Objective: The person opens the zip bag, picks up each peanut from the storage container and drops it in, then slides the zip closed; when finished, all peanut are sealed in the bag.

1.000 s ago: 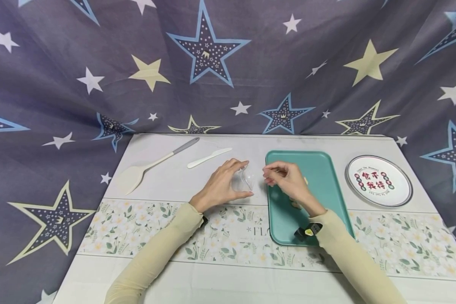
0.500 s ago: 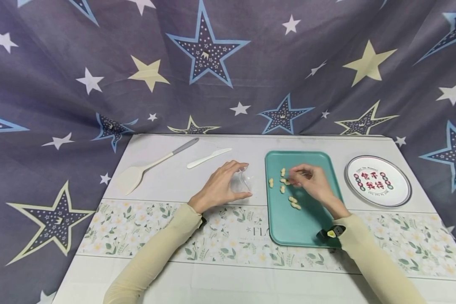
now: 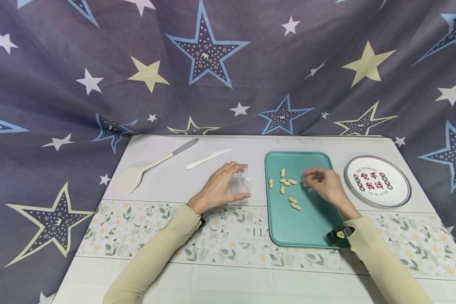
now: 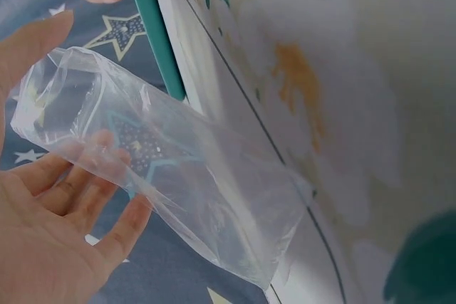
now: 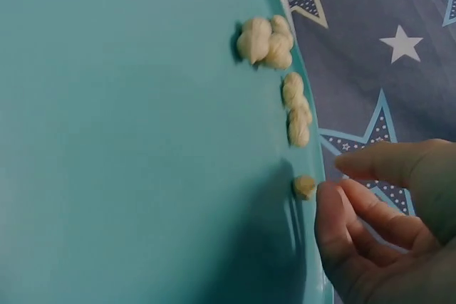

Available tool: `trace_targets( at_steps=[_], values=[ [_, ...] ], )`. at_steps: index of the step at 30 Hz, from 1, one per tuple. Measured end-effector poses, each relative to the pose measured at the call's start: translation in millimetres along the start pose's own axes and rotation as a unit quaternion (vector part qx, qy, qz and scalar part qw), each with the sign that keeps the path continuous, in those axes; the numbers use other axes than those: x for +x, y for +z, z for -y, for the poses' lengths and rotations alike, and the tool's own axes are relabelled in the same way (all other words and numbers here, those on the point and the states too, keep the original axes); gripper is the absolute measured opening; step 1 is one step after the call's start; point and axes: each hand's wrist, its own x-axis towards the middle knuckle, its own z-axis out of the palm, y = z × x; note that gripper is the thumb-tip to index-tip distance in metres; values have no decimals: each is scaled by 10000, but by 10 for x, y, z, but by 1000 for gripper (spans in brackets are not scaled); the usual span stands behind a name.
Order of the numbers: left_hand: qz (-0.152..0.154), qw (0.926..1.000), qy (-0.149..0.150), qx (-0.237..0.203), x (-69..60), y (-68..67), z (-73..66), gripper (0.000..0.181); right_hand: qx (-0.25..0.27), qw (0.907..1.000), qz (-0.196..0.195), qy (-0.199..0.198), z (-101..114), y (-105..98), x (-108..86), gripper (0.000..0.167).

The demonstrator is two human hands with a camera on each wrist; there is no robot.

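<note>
A clear plastic bag (image 3: 241,182) (image 4: 206,183) stands held in my left hand (image 3: 218,188) (image 4: 64,218), its mouth spread between the thumb and the fingers. No peanuts can be made out inside it. On the green tray (image 3: 315,228) (image 5: 128,140) lie several peanuts (image 3: 295,206) (image 5: 254,39), mostly in its left half. My right hand (image 3: 327,185) (image 5: 392,218) hovers over the tray's right side, right of the peanuts, its fingers loosely bent and the thumb apart from them, with nothing visible between them.
A round white plate (image 3: 378,196) with red characters stands right of the tray. Left of the bag lie a white plastic knife (image 3: 209,159) and a large spatula (image 3: 133,176) with a grey handle end. A starry curtain (image 3: 251,63) hangs behind the table.
My right hand has moved from beside the bag rightward across the tray, uncovering the peanuts. My left hand has stayed nearly still with the bag.
</note>
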Motion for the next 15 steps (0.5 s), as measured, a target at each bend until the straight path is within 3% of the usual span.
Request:
trace_targets(
  at_steps=[15],
  values=[
    [-56, 10000, -3, -28, -30, 16, 35, 87, -618, 9981, -49, -62, -57, 51, 46, 25]
  ],
)
